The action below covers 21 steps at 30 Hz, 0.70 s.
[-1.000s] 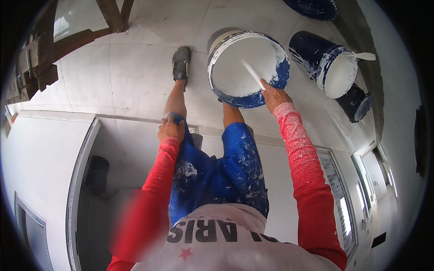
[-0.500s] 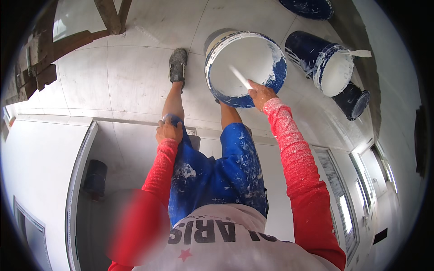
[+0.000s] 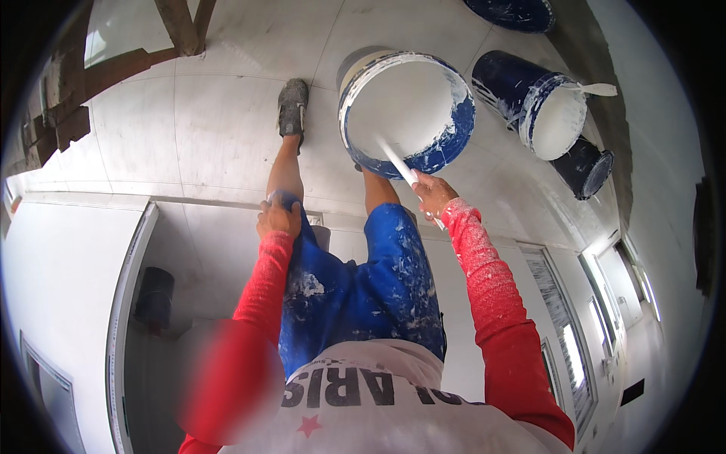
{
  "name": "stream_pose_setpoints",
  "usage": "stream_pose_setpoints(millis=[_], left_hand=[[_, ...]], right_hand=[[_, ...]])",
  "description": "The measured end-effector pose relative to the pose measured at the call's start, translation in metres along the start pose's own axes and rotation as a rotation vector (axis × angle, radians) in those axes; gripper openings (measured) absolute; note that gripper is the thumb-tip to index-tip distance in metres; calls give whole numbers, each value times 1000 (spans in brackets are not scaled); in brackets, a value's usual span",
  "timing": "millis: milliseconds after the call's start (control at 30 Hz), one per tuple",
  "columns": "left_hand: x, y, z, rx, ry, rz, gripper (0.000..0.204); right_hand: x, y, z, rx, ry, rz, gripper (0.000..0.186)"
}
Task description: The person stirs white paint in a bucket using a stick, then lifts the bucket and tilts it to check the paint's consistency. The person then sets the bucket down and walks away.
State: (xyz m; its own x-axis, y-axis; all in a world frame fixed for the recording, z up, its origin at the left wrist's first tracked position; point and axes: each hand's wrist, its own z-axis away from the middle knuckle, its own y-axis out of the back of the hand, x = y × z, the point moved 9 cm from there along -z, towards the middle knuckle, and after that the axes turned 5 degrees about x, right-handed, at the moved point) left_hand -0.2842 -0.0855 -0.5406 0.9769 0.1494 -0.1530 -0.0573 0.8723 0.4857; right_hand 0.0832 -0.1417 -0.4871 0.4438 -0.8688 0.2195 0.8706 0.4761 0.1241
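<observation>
Right hand [image 3: 432, 194]: closed around the near end of a white stirring stick [image 3: 397, 163], red paint-flecked sleeve running down the forearm. Stick slants up and left from the fist, its far end dipped in the white paint of the large bucket [image 3: 454, 140].

Left hand [image 3: 277, 217]: fingers curled, resting on the left knee at the hem of the blue shorts [image 3: 355, 295]; holds nothing. Hands well apart, one on each side of the legs.

Large bucket: blue, round, heavily smeared with white, nearly full of white paint, standing on the pale tiled floor [image 3: 151, 129] just ahead of the right knee and just beside the right hand.

Second bucket [image 3: 541, 106]: dark blue, smaller, to the right of the large one, white inside, a white stick [image 3: 597, 89] resting across its rim.

Small dark tub [image 3: 586, 168]: just below and right of the second bucket, close to the wall.

Dark blue lid or rim [image 3: 510, 11]: at the top edge, partly cut off.

Grey shoe [image 3: 292, 107]: on the left foot, flat on the tiles, left of the large bucket.

Wooden frame pieces [image 3: 181, 26]: upper left, brown.
</observation>
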Motion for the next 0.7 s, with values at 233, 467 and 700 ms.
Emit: stream_pose_setpoints(millis=[233,467,700], left_hand=[[71,15,-52,232,-394,325,54],[213,41,-86,109,-496,593,73],[210,46,-84,72,-481,601,74]], right_hand=[[-53,137,3,409,164,851,50],[51,88,-33,267,-57,766,49],[-17,-27,-9,184,185,274,48]])
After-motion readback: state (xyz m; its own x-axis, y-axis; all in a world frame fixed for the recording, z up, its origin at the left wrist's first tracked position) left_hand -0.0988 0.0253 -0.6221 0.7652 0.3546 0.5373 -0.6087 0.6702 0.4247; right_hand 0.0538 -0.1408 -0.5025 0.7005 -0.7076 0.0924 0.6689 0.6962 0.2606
